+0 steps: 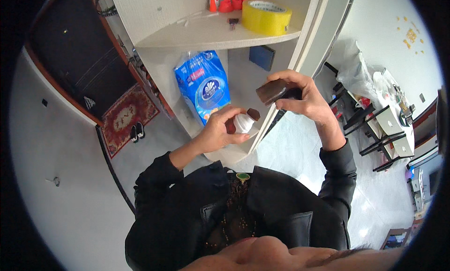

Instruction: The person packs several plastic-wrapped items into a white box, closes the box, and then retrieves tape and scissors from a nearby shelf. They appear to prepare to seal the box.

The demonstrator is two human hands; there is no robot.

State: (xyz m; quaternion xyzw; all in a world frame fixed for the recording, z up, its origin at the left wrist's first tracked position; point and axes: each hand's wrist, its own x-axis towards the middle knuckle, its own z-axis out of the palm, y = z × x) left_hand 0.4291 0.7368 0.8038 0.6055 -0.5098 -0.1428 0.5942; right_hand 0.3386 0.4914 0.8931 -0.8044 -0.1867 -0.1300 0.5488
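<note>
My left hand (pixel 222 128) grips a small white and dark brown object (pixel 243 123), perhaps a bottle or a cosmetic container. A brown angular end sticks out past its white ribbed-looking middle. Higher and to the right, my right hand (pixel 303 97) is closed around a dark brown block-like piece (pixel 272 91), held tilted between thumb and fingers. The two things are apart, with a short gap between them. Both hands are in the air before a corner shelf unit (pixel 211 39). Behind my left hand stands a blue Vinda tissue pack (pixel 205 84) on a lower shelf.
A yellow tape roll (pixel 265 19), a small black clip-like item (pixel 232 22) and red-topped bottles (pixel 227 2) are on the upper shelf. To the right, a white table (pixel 393 119) bears clutter and plastic bags. Shoes (pixel 137 131) rest beside a red rug (pixel 128 118) at the left.
</note>
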